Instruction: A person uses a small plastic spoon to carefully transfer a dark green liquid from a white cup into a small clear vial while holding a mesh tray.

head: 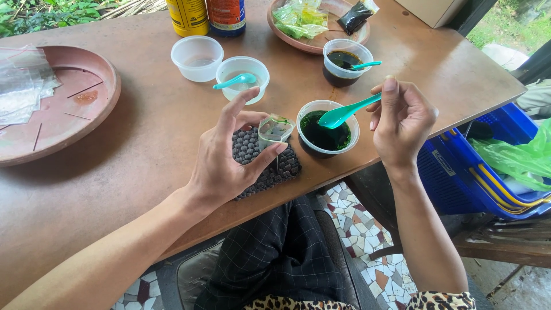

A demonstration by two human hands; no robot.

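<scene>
Filling step: left hand (221, 166) fingers pinch small plastic pouch (274, 130) open near table front edge; right hand (402, 123) fingers grip teal spoon (343, 113) over cup of green liquid (327, 129). Next calls for steady spoon tip at pouch mouth.

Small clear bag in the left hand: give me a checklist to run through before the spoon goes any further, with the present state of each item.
1. Small clear bag held by left hand, between thumb and fingers: ok.
2. Bag mouth open, facing up: ok.
3. Teal spoon gripped by right hand: ok.
4. Spoon bowl over the cup of dark green liquid, so drips fall inside: ok.
5. Spoon loaded: cannot tell.
6. Bag over the dark woven mat, apart from the cup: ok.
</scene>
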